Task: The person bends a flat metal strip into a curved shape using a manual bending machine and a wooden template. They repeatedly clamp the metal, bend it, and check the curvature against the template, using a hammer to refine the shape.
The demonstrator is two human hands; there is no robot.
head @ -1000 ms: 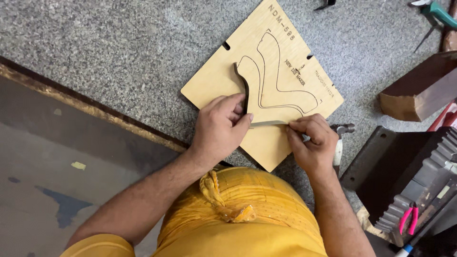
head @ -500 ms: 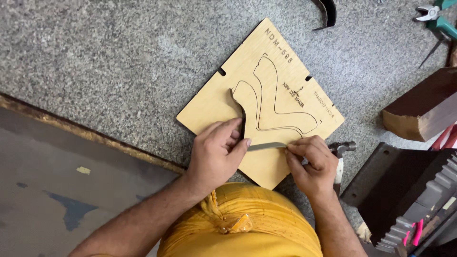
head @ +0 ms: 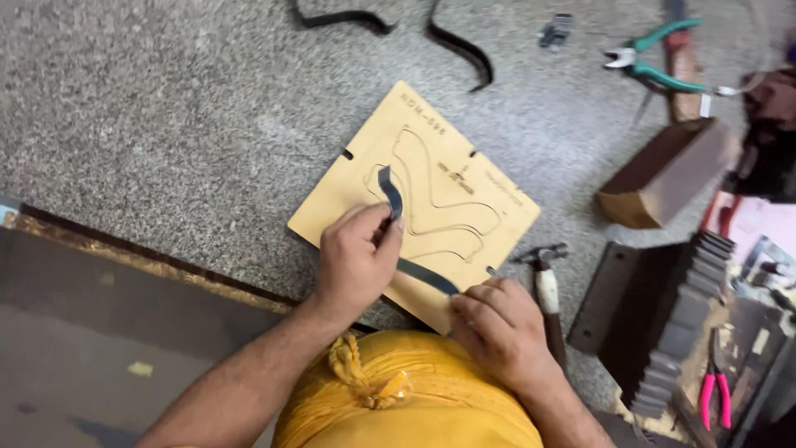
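A square plywood board with a curvy shape cut into it lies on the speckled stone floor. A thin bent steel strip runs from the board's slot down toward me. My left hand pinches the strip near its curved upper part, over the board's near edge. My right hand grips the strip's lower end at the board's near corner. A yellow cloth bundle sits just below both hands.
A small hammer lies right of my right hand. A wooden block, green-handled pliers, pink-handled pliers, a dark toothed metal piece and loose black strips lie around. A floor step edge runs at left.
The view has shifted, so the board sits lower in frame. My left hand has lifted the strip's curved end up out over the board; my right hand still holds its lower end.
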